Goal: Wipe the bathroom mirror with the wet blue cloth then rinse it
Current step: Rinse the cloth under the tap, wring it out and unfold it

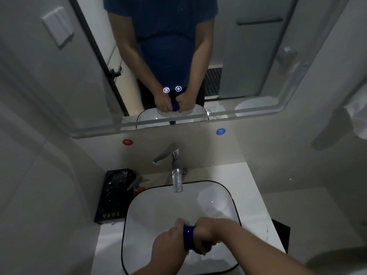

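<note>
The blue cloth point(189, 236) is bunched into a tight roll over the white sink basin point(158, 211). My left hand point(168, 247) grips its left end and my right hand point(208, 230) grips its right end, fists close together. Only a short dark blue band shows between them. The chrome faucet point(176, 171) stands behind the basin, and I cannot tell whether water is running from it. The wall mirror point(248, 66) hangs above and reflects my arms, the cloth and the basin.
A black tray point(113, 197) with glasses and small items sits on the counter left of the basin. Red point(127, 142) and blue point(220, 131) round stickers mark the backsplash. Two lit touch icons point(172, 89) glow on the mirror. A white counter point(256, 195) lies right.
</note>
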A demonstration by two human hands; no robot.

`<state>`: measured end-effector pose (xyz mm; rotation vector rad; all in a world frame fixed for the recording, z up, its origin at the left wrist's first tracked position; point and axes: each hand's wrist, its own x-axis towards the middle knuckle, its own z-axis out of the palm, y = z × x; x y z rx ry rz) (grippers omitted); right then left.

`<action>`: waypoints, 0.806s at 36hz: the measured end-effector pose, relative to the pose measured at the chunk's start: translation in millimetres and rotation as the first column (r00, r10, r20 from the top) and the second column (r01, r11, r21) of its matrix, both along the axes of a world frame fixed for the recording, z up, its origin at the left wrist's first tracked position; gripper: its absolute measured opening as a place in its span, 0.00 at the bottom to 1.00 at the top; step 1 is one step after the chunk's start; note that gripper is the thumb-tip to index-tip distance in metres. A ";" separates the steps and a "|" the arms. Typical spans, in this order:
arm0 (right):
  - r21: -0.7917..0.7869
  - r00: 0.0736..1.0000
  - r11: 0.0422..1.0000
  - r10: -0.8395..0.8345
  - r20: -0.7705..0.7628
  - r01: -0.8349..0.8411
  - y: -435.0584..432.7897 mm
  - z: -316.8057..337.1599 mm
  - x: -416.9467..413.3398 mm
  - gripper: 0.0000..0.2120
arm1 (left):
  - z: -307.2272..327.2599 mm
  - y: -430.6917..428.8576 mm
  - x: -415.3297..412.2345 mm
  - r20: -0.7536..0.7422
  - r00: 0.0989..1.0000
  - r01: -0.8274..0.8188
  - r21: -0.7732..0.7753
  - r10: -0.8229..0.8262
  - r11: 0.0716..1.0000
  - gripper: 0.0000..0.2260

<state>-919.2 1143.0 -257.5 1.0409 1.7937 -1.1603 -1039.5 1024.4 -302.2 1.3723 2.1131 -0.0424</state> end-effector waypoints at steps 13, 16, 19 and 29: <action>0.456 0.948 0.890 0.158 -0.275 -0.016 -27.2 -35.6 14.7 0.47 | 14.2 -2.4 -7.6 0.448 0.724 -0.344 -0.423 0.524 0.838 0.26; 0.608 0.869 0.781 0.394 -0.300 -0.144 -34.3 -34.9 22.5 0.51 | 23.9 -3.9 -17.3 0.577 0.243 -0.379 -0.683 0.780 0.624 0.26; 0.699 0.838 0.674 0.506 -0.203 -0.237 -37.5 -41.0 29.4 0.51 | 38.5 -5.1 -22.7 0.571 0.067 -0.199 -0.796 0.818 0.572 0.22; 0.587 0.779 0.730 0.575 -0.250 -0.350 -12.6 -11.6 19.5 0.32 | 46.0 0.9 -12.5 0.579 0.670 -0.199 -0.463 0.465 0.864 0.19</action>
